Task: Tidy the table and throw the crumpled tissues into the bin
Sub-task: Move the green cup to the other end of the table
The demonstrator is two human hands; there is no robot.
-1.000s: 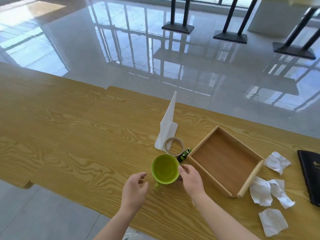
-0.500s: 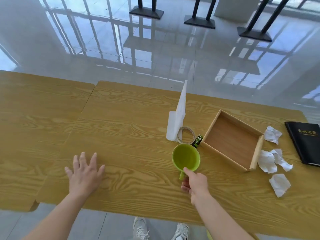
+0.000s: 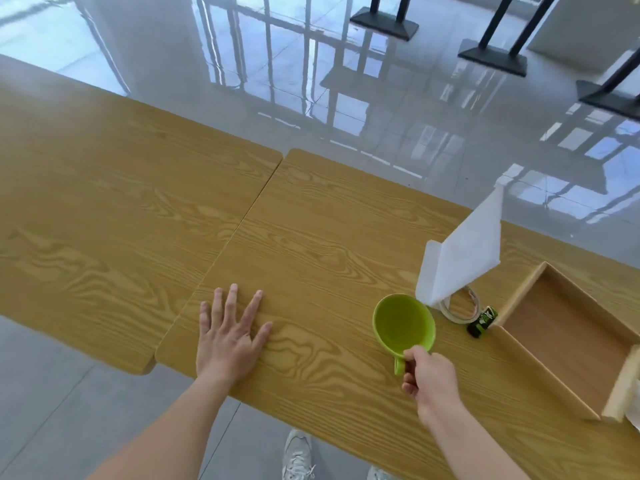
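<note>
Gripping the loop handle of a glossy lime-green mug [image 3: 403,323], right hand [image 3: 433,379] sits lower right, fingers curled round it; can't tell if the mug's base touches the wood. Left hand [image 3: 230,337] is lower centre, flat, fingers spread, palm down on the table [image 3: 329,220]: yellow wood-grain laminate, rounded corners. A matching second table [image 3: 104,202] butts against it at frame left. Stiff white folded sheet [image 3: 460,258] stands upright just above-right of the mug and hides part of a tape roll [image 3: 462,310]. Small black-green item [image 3: 483,320] beside the roll, label unreadable. Square wooden tray [image 3: 561,334] with low walls, cut off at the right edge. Crumpled tissue [image 3: 636,407]: only a pale sliver at the far right edge past the tray's corner, too cropped to confirm. Shiny tiled floor [image 3: 346,98] fills the top. Grey sneakers [image 3: 298,455] at bottom, partly under the table edge.
</note>
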